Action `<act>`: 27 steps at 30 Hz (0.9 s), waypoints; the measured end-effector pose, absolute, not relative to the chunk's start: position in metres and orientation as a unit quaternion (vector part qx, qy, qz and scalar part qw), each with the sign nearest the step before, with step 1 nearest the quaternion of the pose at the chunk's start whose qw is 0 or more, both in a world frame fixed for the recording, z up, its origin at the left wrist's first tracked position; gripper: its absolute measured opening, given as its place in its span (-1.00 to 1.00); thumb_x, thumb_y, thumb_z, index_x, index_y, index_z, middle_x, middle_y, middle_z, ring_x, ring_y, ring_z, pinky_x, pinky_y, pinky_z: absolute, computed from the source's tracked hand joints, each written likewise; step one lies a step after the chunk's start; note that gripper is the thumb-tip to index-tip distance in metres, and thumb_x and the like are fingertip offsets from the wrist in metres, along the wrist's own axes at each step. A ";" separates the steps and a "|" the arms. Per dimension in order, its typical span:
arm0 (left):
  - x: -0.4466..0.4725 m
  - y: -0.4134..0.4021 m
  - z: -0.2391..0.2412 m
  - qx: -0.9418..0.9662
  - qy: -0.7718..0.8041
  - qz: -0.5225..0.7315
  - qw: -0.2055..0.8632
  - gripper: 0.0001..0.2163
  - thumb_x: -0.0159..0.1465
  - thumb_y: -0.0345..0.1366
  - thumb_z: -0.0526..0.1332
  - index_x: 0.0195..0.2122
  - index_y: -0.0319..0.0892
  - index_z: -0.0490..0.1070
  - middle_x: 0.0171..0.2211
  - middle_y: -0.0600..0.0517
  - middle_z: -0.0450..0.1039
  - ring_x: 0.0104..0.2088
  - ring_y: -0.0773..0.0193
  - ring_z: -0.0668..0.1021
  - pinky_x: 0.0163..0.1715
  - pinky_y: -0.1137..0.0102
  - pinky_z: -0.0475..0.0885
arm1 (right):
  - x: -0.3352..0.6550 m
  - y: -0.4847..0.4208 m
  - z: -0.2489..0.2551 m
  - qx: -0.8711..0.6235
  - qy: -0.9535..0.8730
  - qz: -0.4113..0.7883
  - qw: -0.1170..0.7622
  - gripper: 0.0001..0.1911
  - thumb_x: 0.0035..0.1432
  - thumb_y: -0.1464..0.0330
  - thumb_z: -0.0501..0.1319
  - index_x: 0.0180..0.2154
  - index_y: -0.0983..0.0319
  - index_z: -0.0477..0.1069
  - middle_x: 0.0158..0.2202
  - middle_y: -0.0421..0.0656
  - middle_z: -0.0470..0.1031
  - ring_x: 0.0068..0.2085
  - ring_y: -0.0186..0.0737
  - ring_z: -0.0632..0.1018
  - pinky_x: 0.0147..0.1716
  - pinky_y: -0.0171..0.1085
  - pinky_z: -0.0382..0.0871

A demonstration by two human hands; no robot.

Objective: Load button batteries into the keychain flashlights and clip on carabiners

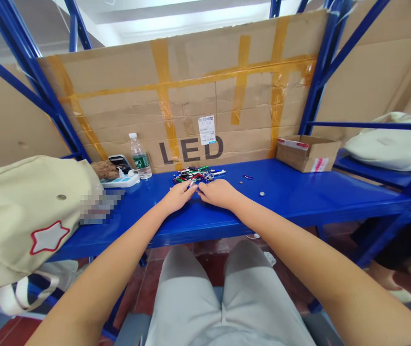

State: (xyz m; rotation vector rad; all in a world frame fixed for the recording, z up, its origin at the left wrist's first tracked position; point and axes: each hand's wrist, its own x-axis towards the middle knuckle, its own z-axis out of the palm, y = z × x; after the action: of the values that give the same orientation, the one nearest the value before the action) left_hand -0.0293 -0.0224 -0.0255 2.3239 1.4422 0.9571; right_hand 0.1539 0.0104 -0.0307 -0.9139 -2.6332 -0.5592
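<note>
My left hand point(178, 196) is closed with its fingertips pinching a small shiny blue-and-silver tube point(191, 184). Close beside it, my right hand point(219, 193) is closed too, its thumb and fingers meeting near the same spot; what they grip is hidden. Just beyond both hands lies a loose pile of small metallic tubes point(205, 171) in red, green, blue and silver. To the right of the pile, a small dark blue-and-red piece point(247, 177) and a round silver disc point(262, 193) rest on the blue tabletop point(284, 192).
A water bottle point(141, 161) stands at the back left beside a white power strip point(122, 181). A cream bag point(29, 211) covers the left end. An open cardboard box point(304, 156) sits at the back right. Tall taped cardboard point(126, 115) walls off the rear.
</note>
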 end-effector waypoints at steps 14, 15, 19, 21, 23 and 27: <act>-0.032 -0.021 -0.029 0.817 0.473 0.327 0.051 -0.68 0.33 -0.08 -0.01 -0.50 -0.15 0.18 -0.48 0.06 0.37 -0.42 0.25 0.42 -0.36 0.37 0.31 | 0.154 0.006 -0.028 -0.373 -0.902 -0.198 0.084 -0.60 0.37 0.22 -0.14 -0.01 0.31 0.30 -0.24 0.05 0.59 -0.25 0.02 0.60 -0.37 -0.23 0.29; -0.033 -0.021 -0.030 0.820 0.474 0.318 0.046 -0.68 0.34 -0.09 -0.02 -0.49 -0.15 0.18 -0.46 0.05 0.39 -0.41 0.24 0.43 -0.35 0.37 0.32 | 0.154 0.005 -0.027 -0.380 -0.900 -0.196 0.086 -0.60 0.37 0.22 -0.15 -0.01 0.30 0.30 -0.23 0.04 0.59 -0.25 0.01 0.60 -0.37 -0.23 0.29; -0.035 -0.022 -0.030 0.836 0.471 0.278 0.040 -0.69 0.35 -0.10 -0.03 -0.46 -0.15 0.22 -0.42 0.03 0.44 -0.39 0.22 0.47 -0.32 0.36 0.35 | 0.157 0.003 -0.022 -0.406 -0.890 -0.186 0.095 -0.61 0.39 0.21 -0.17 0.00 0.29 0.26 -0.19 0.02 0.58 -0.19 -0.02 0.60 -0.35 -0.25 0.28; -0.035 -0.023 -0.030 0.845 0.460 0.266 0.051 -0.70 0.35 -0.10 -0.03 -0.44 -0.14 0.24 -0.39 0.01 0.45 -0.36 0.20 0.48 -0.27 0.35 0.36 | 0.157 0.002 -0.020 -0.415 -0.886 -0.184 0.095 -0.62 0.39 0.22 -0.17 -0.01 0.30 0.26 -0.19 0.02 0.58 -0.18 -0.02 0.59 -0.34 -0.25 0.27; -0.034 -0.024 -0.030 0.851 0.452 0.257 0.069 -0.70 0.35 -0.09 -0.04 -0.41 -0.15 0.26 -0.36 0.00 0.46 -0.33 0.19 0.49 -0.23 0.33 0.37 | 0.157 0.001 -0.019 -0.420 -0.884 -0.183 0.092 -0.62 0.39 0.22 -0.16 -0.03 0.30 0.27 -0.20 0.02 0.58 -0.17 -0.01 0.59 -0.34 -0.25 0.26; -0.034 -0.025 -0.031 0.840 0.456 0.275 0.104 -0.75 0.34 -0.09 -0.01 -0.21 -0.17 0.29 -0.24 -0.01 0.44 -0.25 0.18 0.49 -0.20 0.33 0.37 | 0.156 -0.002 -0.016 -0.419 -0.885 -0.184 0.085 -0.63 0.39 0.24 -0.15 -0.04 0.30 0.29 -0.16 0.03 0.57 -0.15 -0.01 0.58 -0.33 -0.24 0.25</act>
State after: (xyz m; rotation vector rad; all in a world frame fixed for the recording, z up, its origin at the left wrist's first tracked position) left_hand -0.0337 -0.0252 -0.0311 2.4769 1.3461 0.8097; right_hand 0.1556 -0.0022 -0.0164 -1.2481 -2.6393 -0.5489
